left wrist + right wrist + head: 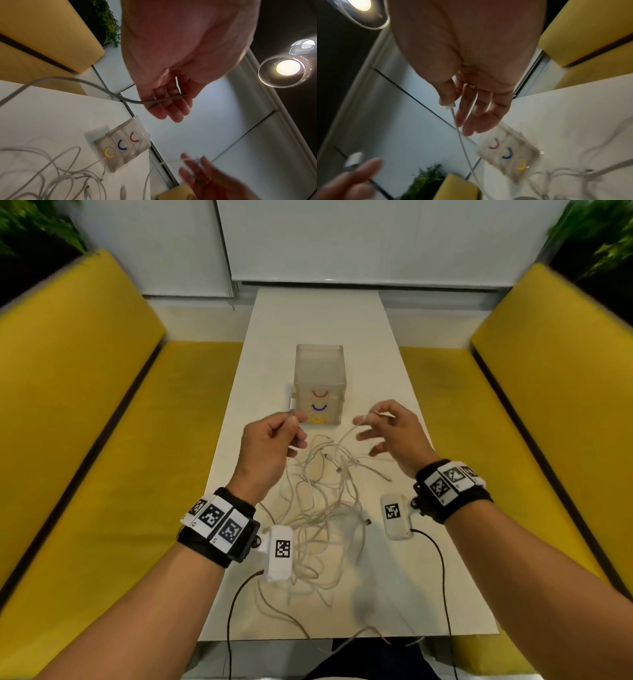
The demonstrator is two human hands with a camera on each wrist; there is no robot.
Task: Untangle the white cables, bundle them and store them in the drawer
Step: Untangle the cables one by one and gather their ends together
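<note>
A tangle of white cables (322, 508) lies on the white table (318, 313) in front of me. My left hand (274, 436) is raised above it and grips one cable near its white plug (292, 404), which sticks up past my fingers; the cable (96, 84) crosses my curled fingers in the left wrist view. My right hand (387, 429) pinches another cable's plug end (451, 106) between thumb and forefinger, its other fingers spread. The clear drawer unit (320, 386) stands behind, with red, blue and yellow handles, all drawers shut.
Yellow bench seats (85, 412) flank the narrow table on both sides. Some cables (342, 642) hang over the table's near edge. Plants (34, 224) stand at the far corners. A lamp (288, 67) hangs overhead.
</note>
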